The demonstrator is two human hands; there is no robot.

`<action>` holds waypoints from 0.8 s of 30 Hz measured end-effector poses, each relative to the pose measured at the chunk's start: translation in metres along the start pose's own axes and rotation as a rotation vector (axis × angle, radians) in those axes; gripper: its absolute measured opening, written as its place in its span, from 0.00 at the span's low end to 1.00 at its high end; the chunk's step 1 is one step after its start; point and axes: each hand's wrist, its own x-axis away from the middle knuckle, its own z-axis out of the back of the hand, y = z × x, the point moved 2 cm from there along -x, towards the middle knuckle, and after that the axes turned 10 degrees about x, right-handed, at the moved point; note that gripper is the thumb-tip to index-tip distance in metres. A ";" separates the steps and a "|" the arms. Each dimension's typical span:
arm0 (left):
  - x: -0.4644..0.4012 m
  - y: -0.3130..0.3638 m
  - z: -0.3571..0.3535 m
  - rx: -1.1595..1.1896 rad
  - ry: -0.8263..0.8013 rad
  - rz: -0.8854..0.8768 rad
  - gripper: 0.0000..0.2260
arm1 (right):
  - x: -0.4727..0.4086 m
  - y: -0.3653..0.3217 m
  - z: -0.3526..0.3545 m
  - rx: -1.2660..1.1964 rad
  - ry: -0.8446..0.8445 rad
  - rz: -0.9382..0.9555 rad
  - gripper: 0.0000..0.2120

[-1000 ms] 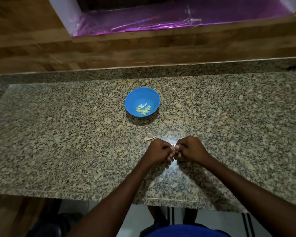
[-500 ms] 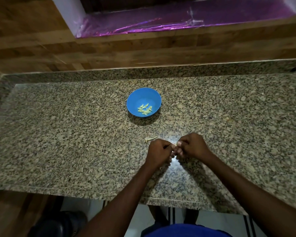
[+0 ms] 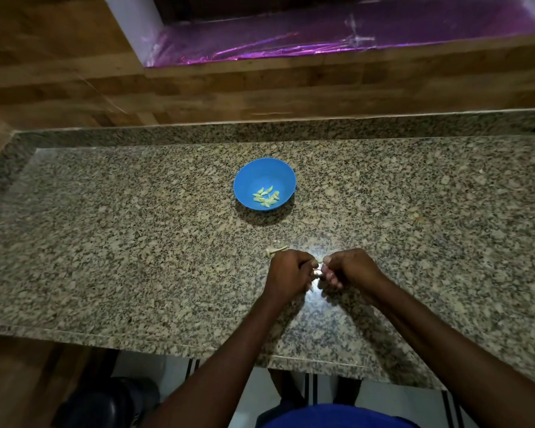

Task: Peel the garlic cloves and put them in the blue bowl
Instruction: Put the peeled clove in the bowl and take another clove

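Observation:
A blue bowl (image 3: 263, 169) stands on the granite counter (image 3: 136, 242), with several pale peeled garlic cloves (image 3: 266, 196) in its bottom. Nearer to me, my left hand (image 3: 288, 271) and my right hand (image 3: 351, 267) meet fingertip to fingertip just above the counter. Both have curled fingers and pinch a small garlic clove (image 3: 319, 267) between them; most of it is hidden by the fingers. A garlic stem piece with scraps of skin (image 3: 274, 250) lies on the counter just beyond my left hand.
A wooden wall rises behind the counter, with a ledge covered in purple foil (image 3: 337, 38) above it. The counter's front edge (image 3: 167, 342) runs below my forearms. A dark object (image 3: 105, 403) sits on the floor at lower left.
The two hands stay together on the clove, with small shifts of the fingers. The view has tilted slightly; the bowl and the scraps lie where they were.

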 end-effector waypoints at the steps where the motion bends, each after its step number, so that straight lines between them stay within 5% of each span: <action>1: 0.000 0.000 0.000 -0.050 0.019 -0.052 0.12 | 0.000 -0.003 -0.001 -0.084 -0.063 -0.103 0.15; 6: 0.008 0.004 0.000 -0.038 0.133 -0.139 0.09 | 0.002 -0.010 -0.004 -0.368 -0.229 -0.337 0.15; 10: 0.006 -0.006 0.002 0.310 0.138 0.093 0.05 | 0.007 -0.006 0.001 -0.073 -0.159 -0.127 0.13; 15: 0.006 -0.003 0.003 0.604 0.065 0.243 0.07 | 0.006 -0.003 0.002 -0.014 0.025 0.125 0.05; 24: 0.009 -0.004 -0.002 0.942 0.029 0.491 0.01 | 0.004 0.007 -0.001 0.009 0.067 0.202 0.09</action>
